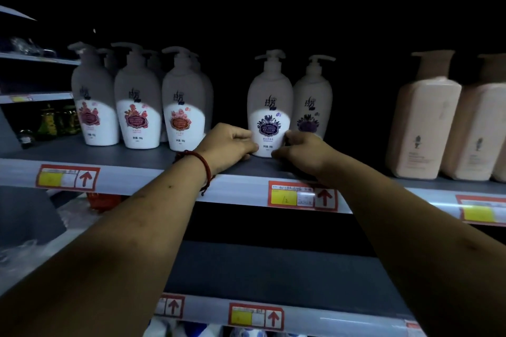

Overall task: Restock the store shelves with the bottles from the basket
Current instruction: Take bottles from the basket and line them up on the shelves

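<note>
Holding status: the purple-label pump bottle (269,107) is gripped low on its body from both sides at once.
Left hand (230,145): curled against the lower left side of the bottle, knuckles upward; a narrow, closed grip on the bottle is seen. The heel of the hand is laid on the shelf.
Right hand (301,153): curled round the lower right side of the same bottle, thumb placed at the front near the base; the grip is likewise closed on the bottle.
Location of item: the bottle is stood upright on the middle shelf (137,157), near the front edge, label facing out.
Neighbour, right: a second purple-label bottle (313,101) is set just beside and slightly behind it; whether they touch cannot be told.
Neighbours, left: red-label pump bottles (138,107) are ranged in a front row of three, with more partly hidden behind, apart from the held bottle.
Far right: peach rectangular bottles (427,123) are stocked on the same shelf.
Shelf edge: a red-framed price tag (301,197) with a yellow panel and an arrow is fixed below the held bottle.
Wrist: a red cord bracelet (205,164) is worn on the left arm.
Lower shelf (273,276): a bare grey surface is shown between the forearms.
</note>
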The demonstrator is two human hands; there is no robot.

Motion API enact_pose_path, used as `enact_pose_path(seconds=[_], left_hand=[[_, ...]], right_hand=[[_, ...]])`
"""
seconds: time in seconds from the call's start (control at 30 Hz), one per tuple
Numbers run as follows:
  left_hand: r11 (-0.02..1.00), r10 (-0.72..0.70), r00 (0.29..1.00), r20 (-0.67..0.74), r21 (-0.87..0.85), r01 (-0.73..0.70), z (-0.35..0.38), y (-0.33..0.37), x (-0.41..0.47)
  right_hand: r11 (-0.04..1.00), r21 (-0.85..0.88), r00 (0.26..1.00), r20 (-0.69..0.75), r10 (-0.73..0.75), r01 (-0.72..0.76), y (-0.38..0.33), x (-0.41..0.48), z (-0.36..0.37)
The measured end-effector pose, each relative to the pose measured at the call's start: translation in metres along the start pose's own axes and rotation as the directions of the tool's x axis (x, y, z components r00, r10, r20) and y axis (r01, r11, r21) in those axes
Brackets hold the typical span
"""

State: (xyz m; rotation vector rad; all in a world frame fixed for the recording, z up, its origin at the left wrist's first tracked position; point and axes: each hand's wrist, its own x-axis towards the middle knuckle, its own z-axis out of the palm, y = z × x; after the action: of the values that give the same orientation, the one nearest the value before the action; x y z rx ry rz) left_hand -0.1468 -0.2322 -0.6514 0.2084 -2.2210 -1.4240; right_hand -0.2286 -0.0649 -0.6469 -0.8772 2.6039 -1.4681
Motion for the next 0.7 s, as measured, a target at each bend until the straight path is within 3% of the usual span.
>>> enact_pose_path(seconds=[0.17,0.3,0.4,0.5,0.7], left_hand=[[0.938,0.126,0.985,-0.116,0.338,-0.08,0.005,0.002,-0.005],[0.866,0.219,0.965,-0.147,0.485,-0.123,0.004,0.019,-0.023],[0.723,0.283,0.956,-0.075,0.672,-0.161,0.007,0.029,-0.052],[0.65,0.353,0.935,0.026,0.712,-0.266,0.02,0.034,-0.091],[0.543,0.511,0.847,0.146,0.71,-0.449,0.063,0.044,-0.161]], right_hand=[[0.996,-0.081,0.993,-0.114,-0.043,0.034,-0.005,-0.005,0.001],[0.959,-0.257,0.965,-0.197,-0.171,0.117,-0.022,-0.031,-0.007],[0.883,-0.44,0.953,-0.157,-0.257,0.166,-0.023,-0.059,-0.021],[0.786,-0.586,0.942,-0.11,-0.316,0.195,-0.009,-0.094,-0.037],[0.757,-0.617,0.928,-0.111,-0.355,0.216,0.033,-0.18,-0.07]])
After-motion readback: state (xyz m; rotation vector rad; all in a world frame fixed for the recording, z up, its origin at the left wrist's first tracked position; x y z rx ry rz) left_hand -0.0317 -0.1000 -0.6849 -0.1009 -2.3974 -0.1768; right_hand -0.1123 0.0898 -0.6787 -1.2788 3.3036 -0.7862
